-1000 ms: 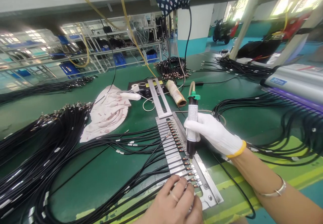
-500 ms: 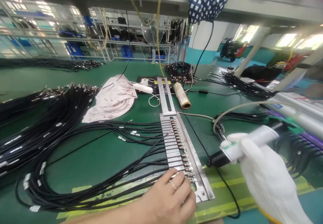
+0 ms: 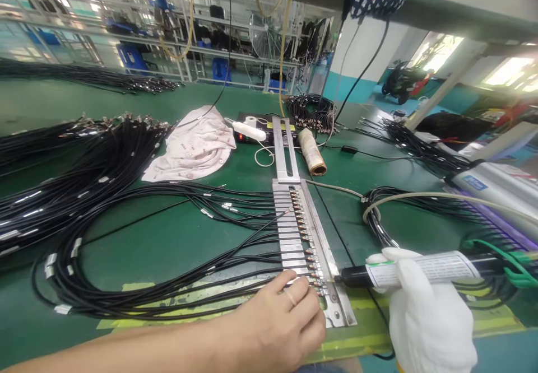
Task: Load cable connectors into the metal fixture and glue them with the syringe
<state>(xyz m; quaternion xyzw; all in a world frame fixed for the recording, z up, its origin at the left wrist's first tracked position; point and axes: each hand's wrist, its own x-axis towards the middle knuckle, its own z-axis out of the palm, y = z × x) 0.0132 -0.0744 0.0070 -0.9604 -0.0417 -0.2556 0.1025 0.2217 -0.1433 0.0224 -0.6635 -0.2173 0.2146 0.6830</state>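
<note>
My bare left hand (image 3: 290, 317) lies with bent fingers over the near end of the metal fixture (image 3: 317, 233), where black cables (image 3: 168, 283) run under it. Its fingertips are partly hidden, so what they grip cannot be made out. My white-gloved right hand (image 3: 428, 311) is closed around an electric screwdriver (image 3: 424, 269) with a white label, black nose and green part at its rear. The tool lies nearly level, its tip at the fixture's right edge; whether they touch is unclear. Several copper-coloured cable ends (image 3: 299, 210) sit in a row along the fixture.
A thick cable bundle (image 3: 96, 194) and a pale cloth (image 3: 197, 146) lie at left. Behind the fixture are a black box (image 3: 241, 136), a white stick-like tool (image 3: 249, 130) and a tape-wrapped roll (image 3: 313, 152). A coiled cable (image 3: 376, 219) and a silver machine (image 3: 496, 182) are at right.
The screwdriver has moved left and levelled out, its tip now closer to the fixture. My left hand stays at the same place on the fixture. The view has shifted slightly.
</note>
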